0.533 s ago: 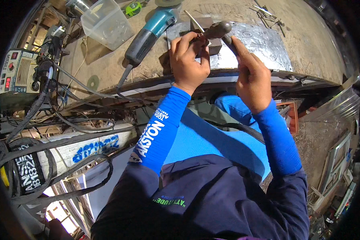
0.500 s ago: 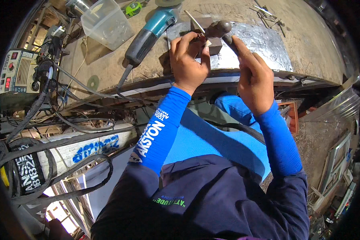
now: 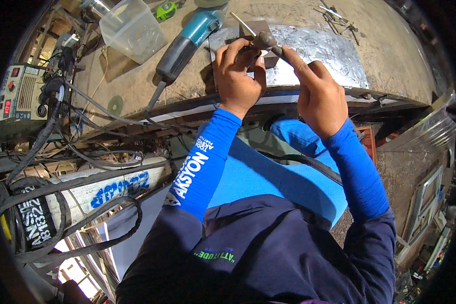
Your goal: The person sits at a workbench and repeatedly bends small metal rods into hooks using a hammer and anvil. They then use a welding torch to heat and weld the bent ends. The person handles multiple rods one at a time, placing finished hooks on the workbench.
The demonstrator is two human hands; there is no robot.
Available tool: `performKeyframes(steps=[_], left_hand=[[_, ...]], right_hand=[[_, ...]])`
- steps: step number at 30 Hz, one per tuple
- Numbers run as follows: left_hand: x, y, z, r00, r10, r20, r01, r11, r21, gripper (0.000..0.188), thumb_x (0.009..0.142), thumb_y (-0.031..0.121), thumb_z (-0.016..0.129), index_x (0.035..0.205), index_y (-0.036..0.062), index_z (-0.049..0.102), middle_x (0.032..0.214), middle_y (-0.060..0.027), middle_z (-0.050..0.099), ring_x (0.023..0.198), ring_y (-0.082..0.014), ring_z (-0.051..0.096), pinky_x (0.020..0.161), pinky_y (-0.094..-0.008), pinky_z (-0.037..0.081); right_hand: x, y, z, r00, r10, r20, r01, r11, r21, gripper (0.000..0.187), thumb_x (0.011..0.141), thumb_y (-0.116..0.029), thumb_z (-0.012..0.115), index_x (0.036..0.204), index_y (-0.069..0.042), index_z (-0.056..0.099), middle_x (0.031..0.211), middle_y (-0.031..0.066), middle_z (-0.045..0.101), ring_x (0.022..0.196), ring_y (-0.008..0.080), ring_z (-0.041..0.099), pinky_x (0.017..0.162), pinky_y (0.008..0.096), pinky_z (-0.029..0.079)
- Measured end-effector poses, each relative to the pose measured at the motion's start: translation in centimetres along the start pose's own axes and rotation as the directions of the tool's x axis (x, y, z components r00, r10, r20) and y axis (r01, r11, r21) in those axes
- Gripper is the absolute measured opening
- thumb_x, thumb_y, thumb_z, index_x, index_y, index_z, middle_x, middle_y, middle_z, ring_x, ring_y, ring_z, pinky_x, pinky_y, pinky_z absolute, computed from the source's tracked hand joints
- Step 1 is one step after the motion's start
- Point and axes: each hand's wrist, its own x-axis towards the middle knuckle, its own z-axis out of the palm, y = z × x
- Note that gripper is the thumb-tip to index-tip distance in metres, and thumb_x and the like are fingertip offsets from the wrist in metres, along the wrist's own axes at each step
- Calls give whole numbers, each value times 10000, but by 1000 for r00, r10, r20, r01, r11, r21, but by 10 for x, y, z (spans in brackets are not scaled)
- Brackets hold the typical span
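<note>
My right hand [image 3: 321,99] grips a hammer, its index finger stretched along the handle. The rounded hammer head [image 3: 264,40] is over a dark metal block [image 3: 258,26], close to my left fingertips. My left hand [image 3: 238,76] is closed in a pinch at the block's near left side; what it holds is mostly hidden behind the fingers and hammer head. A thin pale rod [image 3: 242,23] slants up to the left from behind the hammer head. Under the block lies a shiny metal sheet [image 3: 334,63] with handwritten marks.
A teal and black angle grinder [image 3: 187,43] lies left of my left hand on the wooden bench [image 3: 390,45]. Beyond it are a clear plastic bin [image 3: 131,33] and a green tape measure [image 3: 165,11]. A welding machine [image 3: 20,93] with cables stands far left. Small metal rods [image 3: 339,20] lie back right.
My right hand has brought the hammer head down and left, from beyond the block's right side to over the block by my left fingertips. My left hand stays nearly in place.
</note>
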Motion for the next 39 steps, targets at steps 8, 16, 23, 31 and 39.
performKeyframes(steps=[8, 16, 23, 31, 39], left_hand=[[0, 0, 0, 999, -21, 29, 21, 1000, 10, 199, 827, 164, 762, 1012, 98, 792, 1248, -50, 678, 1147, -332, 581, 993, -453, 472], [1, 2, -2, 999, -8, 40, 7, 1000, 10, 165, 825, 141, 746, 972, 70, 769, 1232, -82, 690, 1140, -351, 588, 990, -461, 478], [1, 2, 0, 1000, -15, 14, 15, 1000, -4, 157, 835, 149, 753, 964, 59, 762, 1224, -99, 698, 1127, -360, 590, 992, -465, 479], [0, 1, 0, 1000, -10, 28, 11, 1000, -19, 176, 843, 153, 761, 998, 71, 779, 1225, -93, 698, 1134, -355, 587, 995, -463, 476], [3, 1, -4, 1000, -2, 22, 2, 1000, -19, 173, 848, 118, 754, 1007, 50, 772, 1209, -119, 701, 1115, -359, 594, 992, -460, 483]], right_hand=[[-10, 26, 26, 994, 67, -84, -43, 964, 262, 824, 834, 171, 571, 1529, -268, 620, 912, 147, 647, 807, 328, 686, 764, 398, 580], [-9, 23, 37, 964, 265, -22, -205, 794, 572, 628, 930, 141, 553, 1502, -103, 640, 827, 74, 643, 762, 133, 598, 729, 277, 519], [9, 31, 17, 910, 365, 198, -401, 651, 644, 426, 1069, -17, 569, 1483, -73, 650, 811, -9, 604, 725, 73, 533, 645, 239, 467], [4, 28, 15, 852, 438, 286, -498, 509, 702, 402, 1116, -115, 561, 1512, -84, 622, 790, -20, 596, 652, 56, 509, 566, 224, 422], [-6, 17, 27, 834, 482, 269, -487, 411, 771, 410, 1102, -85, 578, 1509, -82, 625, 810, -21, 607, 670, 58, 524, 588, 221, 443]])
